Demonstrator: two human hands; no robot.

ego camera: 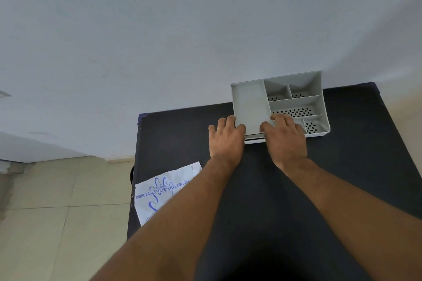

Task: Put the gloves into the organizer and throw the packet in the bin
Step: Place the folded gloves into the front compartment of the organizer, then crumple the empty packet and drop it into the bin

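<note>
Nearest the camera, two bare forearms reach fwd over a dark worktop (342, 166) and meet at its far side. Left of the left forearm, at the worktop's near-left edge, lies the packet (159, 191): white plastic w/ blue print reading "DISPOSABLE POLYETHYLENE GLOVES" and a blue hand outline. It lies flat, its left part overhanging the worktop edge, its right part hidden under the forearm. Beyond the edge, beige floor tiles (57, 189) show on the left.

Farther on, the left hand (226, 139) lies palm down w/ fingers loosely spread, fingertips at the near-left corner of the organizer (251, 102); it grips nothing I can see. The right hand (285, 137) is also palm down, fingers together and reaching over the organizer's near rim into the near compartment; whether it holds anything under the palm, can't tell. No loose gloves are visible; a thin pale strip shows at the organizer's near edge betw. the two hands, but what it is, can't tell.

At the far side, the organizer, a light grey tray, sits against a pale wall (159, 41). It has one large plain compartment on the left and several smaller ones on the right w/ perforated bottoms.
</note>
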